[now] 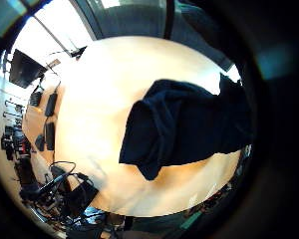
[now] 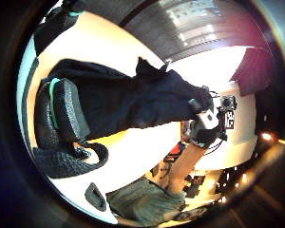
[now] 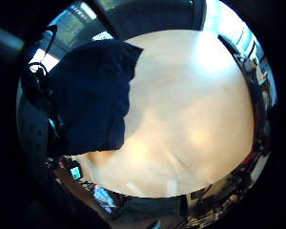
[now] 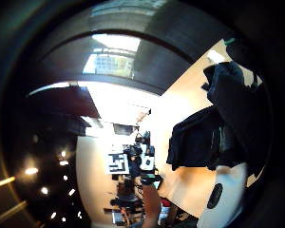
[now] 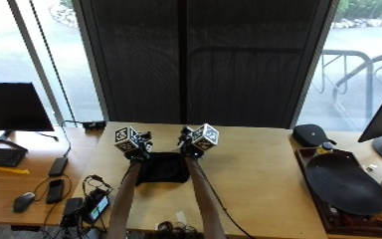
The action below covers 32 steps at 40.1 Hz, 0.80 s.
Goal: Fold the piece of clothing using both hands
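Both hands, left (image 5: 137,152) and right (image 5: 190,149), pinched the black garment's (image 5: 163,169) far edge, lifted above the table (image 5: 257,169).

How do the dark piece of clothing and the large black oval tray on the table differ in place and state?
The dark piece of clothing hangs between the left hand and right hand, which hold its upper edge; the black oval tray lies untouched. The clothing is at the table's middle, the tray at its right end. Both are dark.
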Each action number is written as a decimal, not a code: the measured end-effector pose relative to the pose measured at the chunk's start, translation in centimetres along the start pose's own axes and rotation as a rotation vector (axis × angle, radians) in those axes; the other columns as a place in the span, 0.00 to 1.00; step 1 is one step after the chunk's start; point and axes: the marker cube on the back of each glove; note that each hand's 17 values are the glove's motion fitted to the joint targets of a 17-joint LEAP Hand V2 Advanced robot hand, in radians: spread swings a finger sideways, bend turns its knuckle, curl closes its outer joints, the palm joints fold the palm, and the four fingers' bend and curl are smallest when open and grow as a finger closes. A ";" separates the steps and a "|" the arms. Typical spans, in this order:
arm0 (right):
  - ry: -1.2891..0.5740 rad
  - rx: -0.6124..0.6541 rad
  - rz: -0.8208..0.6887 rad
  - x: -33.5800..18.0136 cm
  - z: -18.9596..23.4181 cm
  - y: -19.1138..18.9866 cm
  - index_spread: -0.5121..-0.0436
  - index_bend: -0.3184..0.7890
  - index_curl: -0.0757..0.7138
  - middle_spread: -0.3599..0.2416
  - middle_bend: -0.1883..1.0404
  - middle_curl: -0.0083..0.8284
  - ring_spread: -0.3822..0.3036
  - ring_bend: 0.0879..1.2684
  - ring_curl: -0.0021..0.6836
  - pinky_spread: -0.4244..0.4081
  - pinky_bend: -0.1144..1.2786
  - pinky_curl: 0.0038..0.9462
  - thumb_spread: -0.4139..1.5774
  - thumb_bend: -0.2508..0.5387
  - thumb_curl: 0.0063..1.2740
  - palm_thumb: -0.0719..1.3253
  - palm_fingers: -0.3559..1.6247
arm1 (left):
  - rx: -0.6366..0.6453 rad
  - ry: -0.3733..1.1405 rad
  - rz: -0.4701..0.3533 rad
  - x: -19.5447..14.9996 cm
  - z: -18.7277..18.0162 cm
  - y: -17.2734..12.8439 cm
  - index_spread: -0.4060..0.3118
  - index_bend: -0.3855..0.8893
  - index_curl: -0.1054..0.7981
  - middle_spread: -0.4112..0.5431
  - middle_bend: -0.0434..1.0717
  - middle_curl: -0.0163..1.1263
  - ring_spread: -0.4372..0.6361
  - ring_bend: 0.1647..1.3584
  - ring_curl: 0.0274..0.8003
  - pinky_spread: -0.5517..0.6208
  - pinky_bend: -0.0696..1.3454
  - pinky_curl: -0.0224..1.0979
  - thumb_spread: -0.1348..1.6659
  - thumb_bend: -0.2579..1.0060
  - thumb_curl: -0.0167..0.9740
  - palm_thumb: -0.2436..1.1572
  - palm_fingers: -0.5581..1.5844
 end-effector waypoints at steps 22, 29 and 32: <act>0.037 -0.260 -0.414 -15.9 9.9 15.1 0.56 0.27 0.09 0.35 0.50 0.61 0.23 0.56 0.67 0.14 0.70 0.43 0.48 0.29 0.49 0.84 0.68 | -0.008 0.009 -0.156 -4.9 -2.8 1.5 0.36 0.43 0.58 0.34 0.24 0.37 0.52 0.25 0.39 0.84 0.18 0.23 0.90 0.37 0.37 0.53 0.49; -0.100 -0.448 -0.456 -15.9 11.6 16.7 0.56 0.28 0.09 0.37 0.46 0.60 0.25 0.57 0.68 0.16 0.69 0.43 0.49 0.29 0.50 0.84 0.66 | 0.034 -0.019 -0.144 -6.3 -2.2 0.9 0.36 0.43 0.57 0.34 0.23 0.38 0.52 0.25 0.39 0.84 0.17 0.23 0.91 0.38 0.38 0.54 0.49; -0.184 -0.557 -0.489 -15.4 10.5 16.4 0.57 0.30 0.10 0.39 0.44 0.59 0.28 0.55 0.67 0.19 0.68 0.42 0.51 0.29 0.50 0.83 0.63 | 0.040 -0.006 -0.118 -6.2 -2.2 0.9 0.36 0.43 0.57 0.34 0.23 0.38 0.52 0.25 0.39 0.84 0.17 0.23 0.91 0.38 0.39 0.55 0.49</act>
